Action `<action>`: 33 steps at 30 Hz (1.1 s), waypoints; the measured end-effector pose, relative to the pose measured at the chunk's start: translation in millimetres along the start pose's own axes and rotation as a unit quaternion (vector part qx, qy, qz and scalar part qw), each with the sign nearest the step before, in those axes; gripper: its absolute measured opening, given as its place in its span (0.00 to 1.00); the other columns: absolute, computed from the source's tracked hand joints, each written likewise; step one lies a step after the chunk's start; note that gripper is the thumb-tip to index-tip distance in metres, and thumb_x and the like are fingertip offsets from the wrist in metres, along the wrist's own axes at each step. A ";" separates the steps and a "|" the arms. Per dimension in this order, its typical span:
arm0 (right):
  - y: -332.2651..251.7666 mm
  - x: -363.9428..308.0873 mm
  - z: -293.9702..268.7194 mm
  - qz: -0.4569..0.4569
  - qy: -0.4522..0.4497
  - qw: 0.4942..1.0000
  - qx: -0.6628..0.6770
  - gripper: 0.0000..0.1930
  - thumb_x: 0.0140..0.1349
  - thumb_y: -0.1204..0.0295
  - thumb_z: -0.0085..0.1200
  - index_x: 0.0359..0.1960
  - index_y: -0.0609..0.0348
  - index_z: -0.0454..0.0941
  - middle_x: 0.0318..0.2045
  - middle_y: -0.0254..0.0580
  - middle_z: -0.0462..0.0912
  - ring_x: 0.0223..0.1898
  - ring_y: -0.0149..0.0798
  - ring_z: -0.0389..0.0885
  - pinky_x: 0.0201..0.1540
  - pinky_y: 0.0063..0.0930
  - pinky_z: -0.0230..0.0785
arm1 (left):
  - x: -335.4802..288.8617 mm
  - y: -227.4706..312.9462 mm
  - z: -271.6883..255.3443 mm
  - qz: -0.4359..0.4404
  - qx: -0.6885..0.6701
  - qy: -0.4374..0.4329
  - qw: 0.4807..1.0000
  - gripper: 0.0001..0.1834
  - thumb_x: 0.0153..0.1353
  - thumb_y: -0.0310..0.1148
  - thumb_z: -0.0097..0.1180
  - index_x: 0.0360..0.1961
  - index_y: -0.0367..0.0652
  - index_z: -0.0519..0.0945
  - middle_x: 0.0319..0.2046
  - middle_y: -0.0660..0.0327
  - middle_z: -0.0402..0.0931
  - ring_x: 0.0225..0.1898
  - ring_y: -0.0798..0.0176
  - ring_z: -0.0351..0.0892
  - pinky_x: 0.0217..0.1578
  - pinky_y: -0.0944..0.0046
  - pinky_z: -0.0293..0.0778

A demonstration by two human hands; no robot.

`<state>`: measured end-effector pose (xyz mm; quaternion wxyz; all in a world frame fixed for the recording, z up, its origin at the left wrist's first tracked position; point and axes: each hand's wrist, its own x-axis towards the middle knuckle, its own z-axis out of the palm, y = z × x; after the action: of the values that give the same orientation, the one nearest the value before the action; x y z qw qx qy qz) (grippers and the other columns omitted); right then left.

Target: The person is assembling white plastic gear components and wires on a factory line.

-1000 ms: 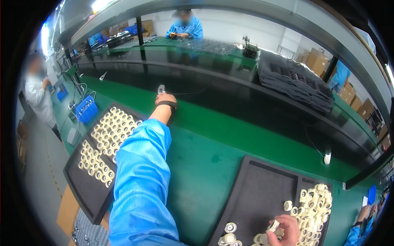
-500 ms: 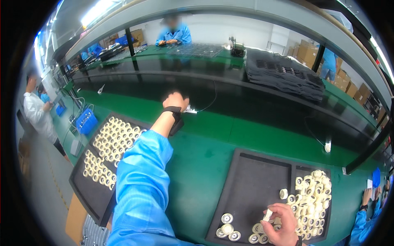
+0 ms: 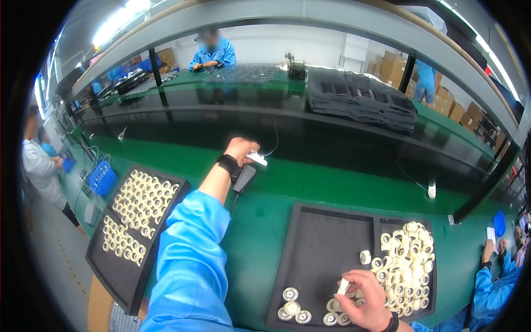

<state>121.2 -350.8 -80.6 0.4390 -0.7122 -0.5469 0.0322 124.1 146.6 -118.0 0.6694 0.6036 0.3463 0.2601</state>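
Observation:
My left hand [image 3: 241,149] reaches out over the far part of the green bench. Its fingers close on a small white corded device [image 3: 257,159], whose thin dark cord runs up and away. A black band circles that wrist, and a black box [image 3: 245,178] hangs beside it. Low on the right, my right hand [image 3: 367,301] pinches a cream toothed gear wheel [image 3: 343,286] between thumb and fingertips. Below it, more gears lie in a dark tray [image 3: 326,243], partly covered by the hand. The tray's right compartment holds a heap of cream gears [image 3: 406,265].
A second dark tray [image 3: 119,282] at left carries rows of cream gears. Beyond it is a blue bin [image 3: 102,177]. Another white corded device [image 3: 431,191] lies far right near a dark post [image 3: 481,188]. Co-workers stand or sit across, left and right.
The whole view has shifted, with the trays now further left. My left hand has moved right with the white device, which shows more fully. My right hand still pinches the gear.

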 end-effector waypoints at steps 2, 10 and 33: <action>-0.3 0.2 -3.5 0.001 -0.011 1.000 0.004 0.21 0.47 0.80 0.65 0.46 0.66 0.74 0.42 0.48 0.77 0.29 0.31 0.79 0.33 0.22 0.73 | -56.0 24.3 15.0 0.026 -0.097 -0.075 0.992 0.17 0.54 0.26 0.62 0.44 0.37 0.72 0.36 0.54 0.81 0.34 0.55 0.84 0.34 0.59 0.84; 11.1 -10.5 -4.9 0.118 0.016 0.898 0.425 0.20 0.59 0.84 0.54 0.54 0.68 0.68 0.49 0.46 0.74 0.48 0.40 0.78 0.52 0.31 0.72 | -240.5 7.6 94.1 -0.106 -0.137 -0.365 0.915 0.15 0.66 0.34 0.52 0.50 0.38 0.74 0.43 0.52 0.79 0.43 0.58 0.82 0.40 0.61 0.83; 18.8 -4.2 -7.5 0.087 -0.012 0.953 0.291 0.20 0.54 0.79 0.62 0.51 0.64 0.76 0.47 0.41 0.77 0.47 0.31 0.74 0.46 0.23 0.67 | -309.5 -17.1 116.9 -0.050 -0.104 -0.469 0.876 0.29 0.53 0.19 0.64 0.56 0.38 0.67 0.52 0.57 0.72 0.53 0.66 0.74 0.54 0.64 0.73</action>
<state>137.6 -358.9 -90.3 0.6160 -0.5978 -0.4552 0.2364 20.5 -166.3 -85.0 0.8244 0.5635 -0.0072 -0.0525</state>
